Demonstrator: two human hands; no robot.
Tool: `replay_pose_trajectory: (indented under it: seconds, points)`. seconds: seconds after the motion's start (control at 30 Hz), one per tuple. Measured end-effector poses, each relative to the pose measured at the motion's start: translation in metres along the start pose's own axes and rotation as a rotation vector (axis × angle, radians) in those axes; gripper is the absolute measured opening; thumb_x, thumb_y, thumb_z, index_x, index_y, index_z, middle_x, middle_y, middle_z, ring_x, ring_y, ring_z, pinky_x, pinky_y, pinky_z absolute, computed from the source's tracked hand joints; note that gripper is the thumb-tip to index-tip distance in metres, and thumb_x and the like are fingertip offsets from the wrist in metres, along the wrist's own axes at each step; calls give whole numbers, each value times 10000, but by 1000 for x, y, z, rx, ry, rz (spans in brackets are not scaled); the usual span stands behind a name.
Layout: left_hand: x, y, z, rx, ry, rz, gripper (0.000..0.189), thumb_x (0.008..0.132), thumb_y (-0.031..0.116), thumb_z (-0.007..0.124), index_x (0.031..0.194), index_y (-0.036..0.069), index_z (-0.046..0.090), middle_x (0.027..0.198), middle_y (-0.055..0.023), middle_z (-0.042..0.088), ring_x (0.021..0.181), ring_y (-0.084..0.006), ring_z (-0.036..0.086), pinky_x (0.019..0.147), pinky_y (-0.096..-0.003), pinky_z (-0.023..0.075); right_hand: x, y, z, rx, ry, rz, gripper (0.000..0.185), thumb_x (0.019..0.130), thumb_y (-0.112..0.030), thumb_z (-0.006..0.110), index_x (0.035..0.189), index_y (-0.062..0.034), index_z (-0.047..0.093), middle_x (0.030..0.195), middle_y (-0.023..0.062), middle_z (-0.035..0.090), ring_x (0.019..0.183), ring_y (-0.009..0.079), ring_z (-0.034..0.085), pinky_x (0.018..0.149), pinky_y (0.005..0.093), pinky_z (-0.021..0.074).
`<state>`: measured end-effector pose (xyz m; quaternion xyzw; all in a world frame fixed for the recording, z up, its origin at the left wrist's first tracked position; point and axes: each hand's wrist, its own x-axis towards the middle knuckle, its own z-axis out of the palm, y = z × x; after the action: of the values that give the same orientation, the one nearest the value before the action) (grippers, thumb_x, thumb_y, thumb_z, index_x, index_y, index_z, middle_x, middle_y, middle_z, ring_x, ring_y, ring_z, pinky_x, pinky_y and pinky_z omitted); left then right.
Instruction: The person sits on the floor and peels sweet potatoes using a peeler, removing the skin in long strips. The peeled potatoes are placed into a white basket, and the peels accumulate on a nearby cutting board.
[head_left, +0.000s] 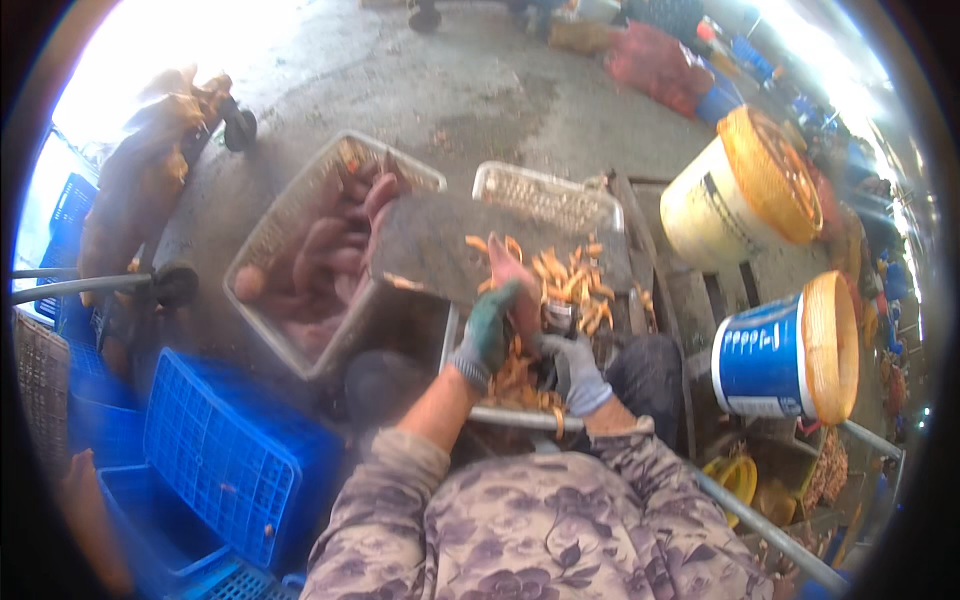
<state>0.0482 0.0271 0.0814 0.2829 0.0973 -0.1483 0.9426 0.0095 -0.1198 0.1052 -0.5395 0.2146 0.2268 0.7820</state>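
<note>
My left hand (489, 330), in a green and grey work glove, is closed around a long pinkish-red root, apparently a sweet potato (517, 281), whose tapered tip points away from me. At its near end is my right hand (574, 367), in a light grey glove, with its fingers bent; blur hides whether it grips a tool. A dark and shiny object (557, 319) shows just beyond the right fingers. Orange strips (566, 277) are strewn on a dark board (442, 232) beyond my hands, and more orange pieces (514, 382) lie below them in a metal-rimmed container (517, 418).
To the left, a pale crate (262, 330) holds several more reddish roots. A white crate (555, 187) stands behind the board. Blue plastic crates (217, 450) are at lower left. On the right are a cream bucket (697, 202), a blue bucket (757, 356) and a metal rail (765, 525).
</note>
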Motion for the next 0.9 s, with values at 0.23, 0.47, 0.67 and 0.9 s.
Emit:
replay_pose_trajectory:
  seconds: [0.23, 0.47, 0.67, 0.9]
  points:
    - [9, -32, -1, 109, 142, 44, 294, 906, 279, 549, 1105, 64, 552, 973, -36, 601, 854, -146, 588, 712, -301, 501, 26, 26, -10, -32, 176, -221, 331, 759, -47, 690, 1071, -49, 580, 812, 84, 637, 559, 183, 600, 453, 293, 510]
    - [24, -54, -50, -258, 40, -56, 399, 915, 344, 526, 1215, 82, 522, 1035, -44, 610, 868, -174, 604, 747, -330, 518, 0, 5, 11, -416, -38, 86, 527, 754, -31, 704, 1229, -57, 477, 969, 85, 605, 738, 161, 620, 494, 275, 509]
    - [-4, -36, -27, -183, 215, -93, 273, 890, 315, 563, 1065, 106, 557, 961, -7, 565, 826, -128, 564, 668, -291, 497, 37, -46, -14, -596, 26, -17, 458, 768, -34, 640, 1191, 34, 478, 1088, 170, 583, 762, 215, 636, 614, 316, 540]
    - [-1, -49, -51, -63, 126, -77, 482, 907, 397, 519, 1253, 62, 499, 1141, -45, 584, 971, -169, 585, 830, -326, 475, 119, -62, 18, -1770, -20, -377, 352, 828, -81, 494, 1167, -17, 564, 1186, 227, 541, 1069, 360, 559, 914, 395, 457]
